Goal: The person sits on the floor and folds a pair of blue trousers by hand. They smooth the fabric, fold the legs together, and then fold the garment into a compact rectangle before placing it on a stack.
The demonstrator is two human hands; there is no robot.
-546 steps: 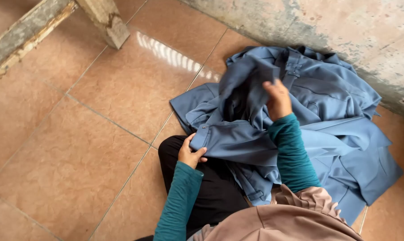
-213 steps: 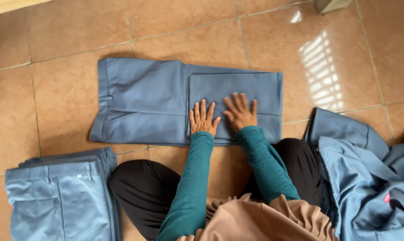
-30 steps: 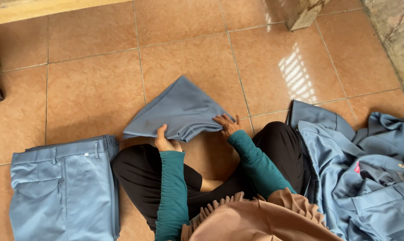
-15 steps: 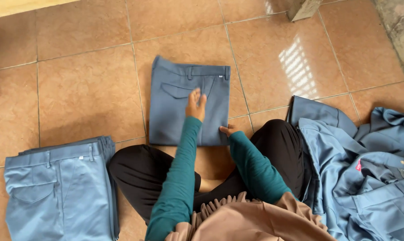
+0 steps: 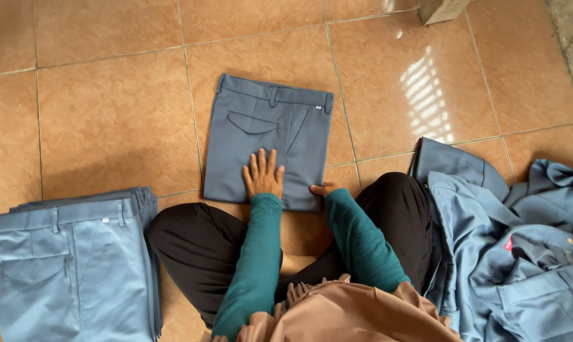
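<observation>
1. We press our left hand [image 5: 263, 175] flat, fingers [image 5: 261, 162] spread wide, on the lower part of the folded trousers [image 5: 268, 139], which lie on the tiled floor [image 5: 109, 120] at the centre of the frame, waistband toward the top. The hand grips nothing; it only holds the cloth down.
2. Our right hand [image 5: 323, 189] touches the bottom right corner of the trousers; we cannot tell whether its fingers pinch the edge or merely rest there.
3. If the flat hand slides while pressing, the layers beneath could shift and the fold could skew or crease.
4. A tug at the corner could pull the top layer out of line with the rest.
5. The stack of folded trousers [image 5: 71, 259] sits at the lower left and the loose heap of blue clothes [image 5: 521, 253] at the lower right, just beside our knee [image 5: 394, 196]; a careless knee could drag that heap.
</observation>
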